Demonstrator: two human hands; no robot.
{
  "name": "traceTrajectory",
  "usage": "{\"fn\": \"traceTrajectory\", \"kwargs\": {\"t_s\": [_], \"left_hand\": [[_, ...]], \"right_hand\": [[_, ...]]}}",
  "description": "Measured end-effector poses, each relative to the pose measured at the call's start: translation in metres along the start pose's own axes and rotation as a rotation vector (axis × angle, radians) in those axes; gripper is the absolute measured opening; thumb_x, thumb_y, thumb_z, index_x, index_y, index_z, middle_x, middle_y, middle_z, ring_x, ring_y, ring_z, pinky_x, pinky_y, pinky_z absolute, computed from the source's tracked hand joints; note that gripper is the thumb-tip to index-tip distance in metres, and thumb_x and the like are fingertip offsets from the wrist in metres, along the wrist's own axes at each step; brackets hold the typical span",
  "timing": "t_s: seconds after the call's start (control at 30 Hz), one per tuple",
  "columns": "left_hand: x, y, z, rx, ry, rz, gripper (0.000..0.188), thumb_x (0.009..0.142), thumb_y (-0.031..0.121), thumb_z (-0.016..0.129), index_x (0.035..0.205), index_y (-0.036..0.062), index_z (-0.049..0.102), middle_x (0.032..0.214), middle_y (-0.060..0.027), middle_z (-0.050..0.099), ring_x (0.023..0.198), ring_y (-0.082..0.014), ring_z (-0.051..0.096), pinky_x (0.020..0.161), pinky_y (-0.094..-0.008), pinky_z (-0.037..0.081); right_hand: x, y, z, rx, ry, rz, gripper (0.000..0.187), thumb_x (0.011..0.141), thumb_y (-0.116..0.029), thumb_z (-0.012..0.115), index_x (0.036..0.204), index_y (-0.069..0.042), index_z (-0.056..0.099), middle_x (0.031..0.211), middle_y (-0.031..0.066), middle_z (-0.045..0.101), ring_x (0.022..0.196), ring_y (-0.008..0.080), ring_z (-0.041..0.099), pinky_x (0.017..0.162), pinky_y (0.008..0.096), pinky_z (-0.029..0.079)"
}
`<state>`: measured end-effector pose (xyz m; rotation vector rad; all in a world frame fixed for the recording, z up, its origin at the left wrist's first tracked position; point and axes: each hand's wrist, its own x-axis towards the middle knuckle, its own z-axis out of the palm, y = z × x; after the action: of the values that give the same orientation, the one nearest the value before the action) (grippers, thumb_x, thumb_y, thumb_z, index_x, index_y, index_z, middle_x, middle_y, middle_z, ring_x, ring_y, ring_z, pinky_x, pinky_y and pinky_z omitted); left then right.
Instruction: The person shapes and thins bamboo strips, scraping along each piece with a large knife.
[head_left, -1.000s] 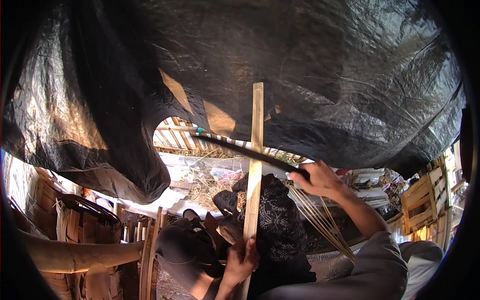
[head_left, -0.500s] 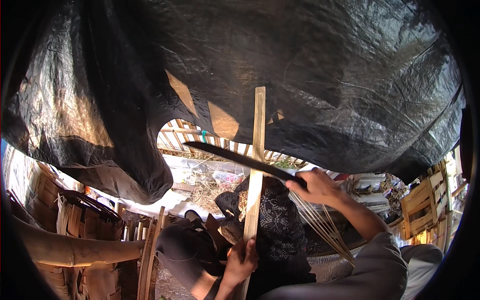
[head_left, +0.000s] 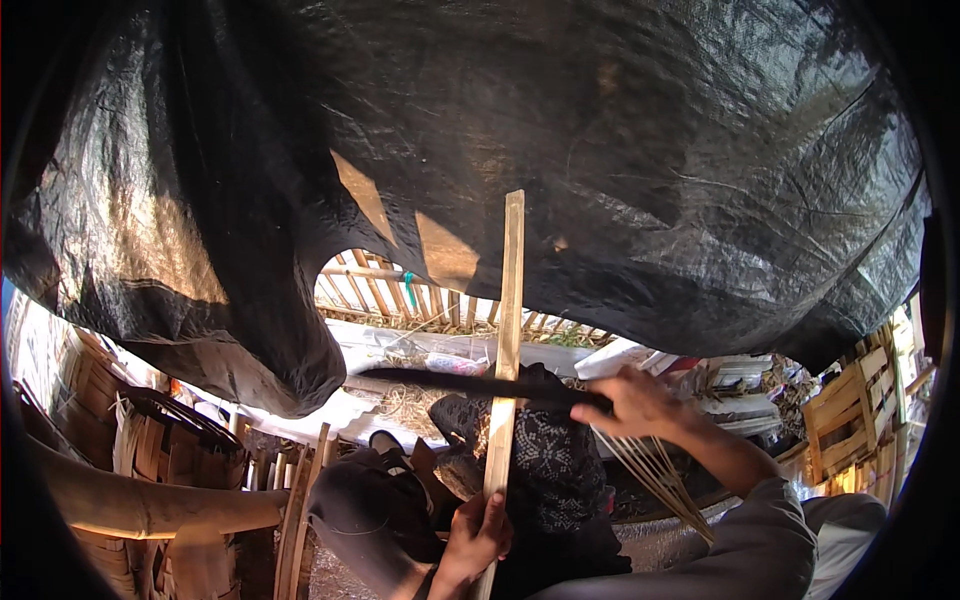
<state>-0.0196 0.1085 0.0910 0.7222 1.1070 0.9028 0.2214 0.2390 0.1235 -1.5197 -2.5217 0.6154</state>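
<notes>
Left hand (head_left: pixel 474 538): while the wooden strip (head_left: pixel 509 340) runs lengthwise over the patterned cloth (head_left: pixel 555 455), past its upper edge, thumb and fingers clasp the strip's lower part.
Right hand (head_left: pixel 640 405): curled around the handle of a dark knife (head_left: pixel 450 382).
Knife: crosses over the wooden strip; contact unclear.
Thin sticks (head_left: pixel 660 480): fanned near the patterned cloth's right edge.

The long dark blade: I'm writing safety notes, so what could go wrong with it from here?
1. The long dark blade could slip along the pale strip toward the left hand, which grips that strip.
2. A stray stroke might reach the dark-clothed leg beside that hand.
3. Its edge might snag the patterned cloth.
</notes>
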Motion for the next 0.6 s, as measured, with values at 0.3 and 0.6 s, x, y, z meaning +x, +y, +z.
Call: {"fn": "traceTrajectory", "kwargs": {"t_s": [0.3,0.6], "left_hand": [[0.003,-0.005,-0.003,-0.069,-0.028,-0.066,0.035,0.095,0.032,0.038,0.075,0.0041,0.042,0.046,-0.0004,0.038,0.034,-0.0076,0.037,0.031,-0.0225,0.029],[0.001,-0.007,-0.001,-0.016,-0.007,-0.047,0.032,0.093,0.031,0.043,0.077,0.004,0.044,0.046,0.0008,0.041,0.033,-0.0066,0.038,0.031,-0.0218,0.029]], "right_hand": [[0.016,-0.006,-0.022,-0.012,0.1,0.202,0.038,0.082,-0.037,0.057,0.08,0.0,0.063,0.071,0.0213,0.06,0.069,0.0349,0.061,0.062,0.041,0.047],[-0.009,-0.02,0.004,-0.17,0.107,-0.116,0.051,0.077,-0.054,0.056,0.079,-0.004,0.065,0.052,0.0148,0.056,0.056,0.0313,0.062,0.055,0.0391,0.05]]}}
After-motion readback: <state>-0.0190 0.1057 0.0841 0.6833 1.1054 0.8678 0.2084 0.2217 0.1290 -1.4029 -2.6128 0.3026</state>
